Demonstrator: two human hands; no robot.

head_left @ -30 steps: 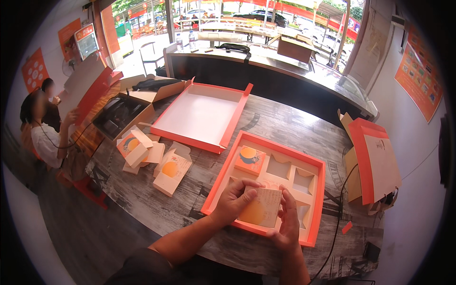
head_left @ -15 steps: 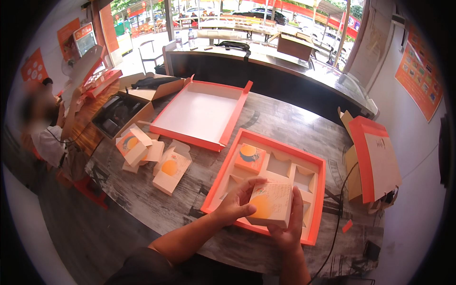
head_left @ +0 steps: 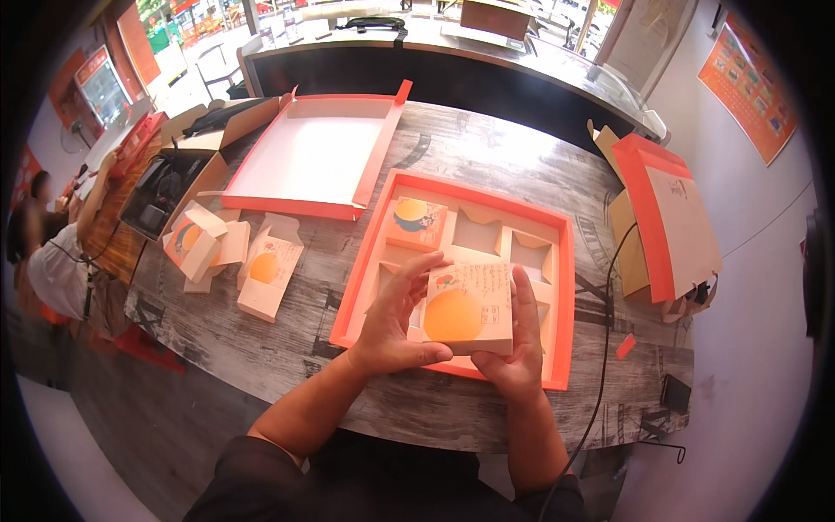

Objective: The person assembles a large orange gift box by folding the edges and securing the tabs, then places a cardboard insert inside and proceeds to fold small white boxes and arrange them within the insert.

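My left hand (head_left: 393, 329) and my right hand (head_left: 515, 358) hold a small cream carton (head_left: 489, 303) between them, one at each side. Its printed face, with a large orange circle, is turned up toward me. Beneath it on the table lies a shallow orange-rimmed gift box (head_left: 564, 300) with a cream divider of several compartments. A similar small carton (head_left: 417, 223) sits in the far left compartment. My hands and the held carton hide part of the near compartments.
Left of the gift box lie an unfilled small carton (head_left: 270, 268) and a heap of others (head_left: 204, 245). An orange-edged lid (head_left: 317, 148) rests behind them, beside a cardboard box (head_left: 165, 193). An orange-and-cream carrier box (head_left: 665, 217) and a black cable (head_left: 607, 344) are right. A person (head_left: 65, 252) sits far left.
My view has shifted, so the table sits higher in the picture. The held carton has turned slightly, and its printed face shows more squarely. Both hands still grip it.
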